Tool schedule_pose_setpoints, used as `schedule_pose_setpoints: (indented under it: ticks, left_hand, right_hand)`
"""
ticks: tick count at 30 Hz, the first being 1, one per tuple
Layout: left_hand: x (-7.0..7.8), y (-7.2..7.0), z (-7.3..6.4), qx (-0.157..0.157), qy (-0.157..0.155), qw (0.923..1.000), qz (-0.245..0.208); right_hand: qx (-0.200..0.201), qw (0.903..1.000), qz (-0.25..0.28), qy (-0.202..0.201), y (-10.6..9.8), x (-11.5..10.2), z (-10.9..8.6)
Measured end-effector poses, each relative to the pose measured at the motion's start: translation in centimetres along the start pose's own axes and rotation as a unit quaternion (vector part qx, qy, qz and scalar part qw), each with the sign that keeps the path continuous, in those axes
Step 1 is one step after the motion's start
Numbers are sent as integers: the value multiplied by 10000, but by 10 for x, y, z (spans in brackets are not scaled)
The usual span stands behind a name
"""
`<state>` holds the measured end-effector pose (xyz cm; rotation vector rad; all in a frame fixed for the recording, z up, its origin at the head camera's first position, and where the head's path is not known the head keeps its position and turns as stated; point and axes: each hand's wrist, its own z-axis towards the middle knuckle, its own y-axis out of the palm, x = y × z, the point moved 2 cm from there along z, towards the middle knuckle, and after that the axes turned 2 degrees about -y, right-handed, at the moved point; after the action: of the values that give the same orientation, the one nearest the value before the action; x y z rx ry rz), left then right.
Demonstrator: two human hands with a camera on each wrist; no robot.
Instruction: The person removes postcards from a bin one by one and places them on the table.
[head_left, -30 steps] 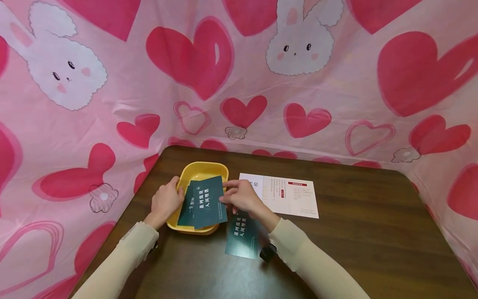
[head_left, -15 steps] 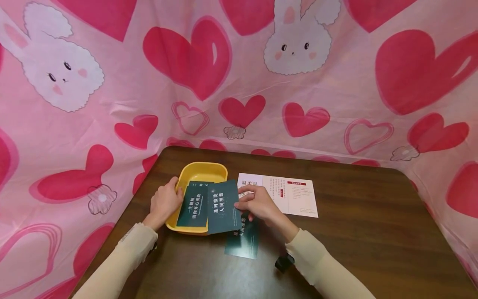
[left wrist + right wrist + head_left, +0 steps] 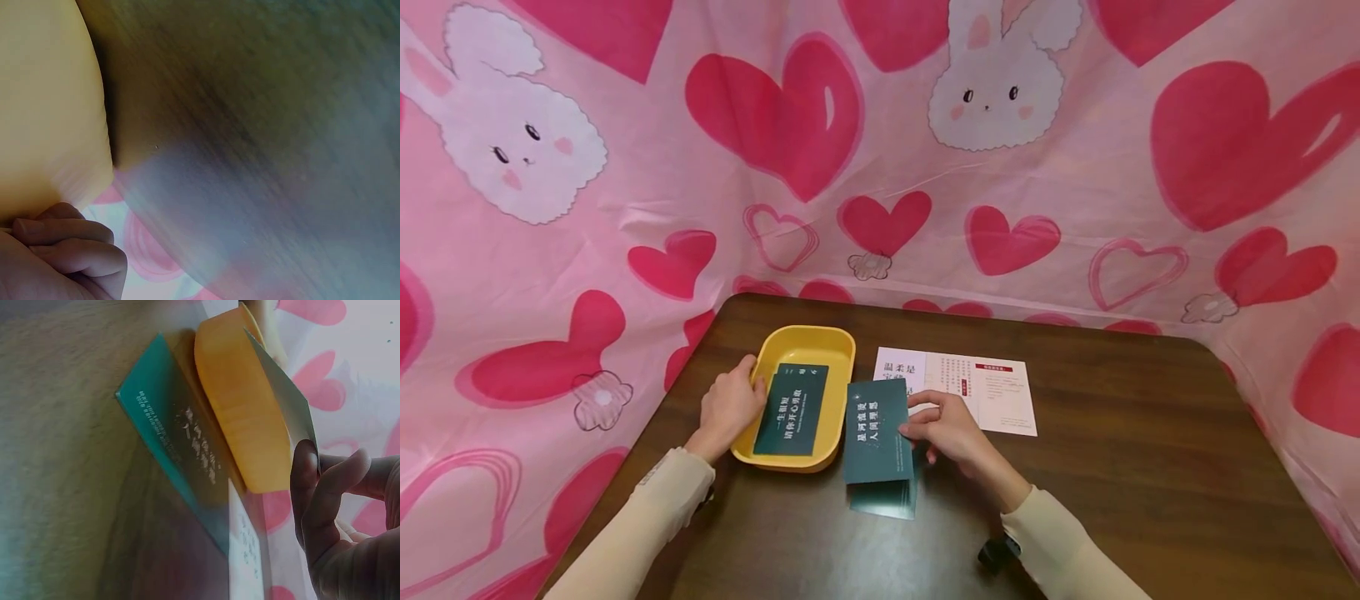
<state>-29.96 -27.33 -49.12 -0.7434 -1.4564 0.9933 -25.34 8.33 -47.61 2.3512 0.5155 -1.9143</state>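
Note:
My left hand grips the left rim of a yellow plastic tray; its curled fingers show at the tray wall in the left wrist view. Inside the tray lies a dark green card with white Chinese characters, maybe with another beneath. My right hand pinches the right edge of a second dark green card between thumb and fingers. That card is raised off the table, just right of the tray. Partly covered by it in the head view, another green card lies flat on the tabletop.
Behind the right hand, a white card and a cream card with red and black print lie on the brown wooden table. A pink cloth with hearts and rabbits hangs along the table's back and sides.
My right hand has carried the pinched green card rightward, from over the tray to above the card on the table. The green card inside the tray is now uncovered. My left hand stays on the rim.

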Motion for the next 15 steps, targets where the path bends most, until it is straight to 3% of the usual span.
schedule_pose_setpoints:
  ticks: [8, 15]
  left_hand:
    - [-1, 2, -2, -100, -115, 9998, -97]
    - [0, 0, 0, -35, -25, 10000, -43]
  right_hand:
    - [21, 9995, 298, 72, -12, 16, -12]
    - [203, 9992, 295, 202, -23, 25, -24]
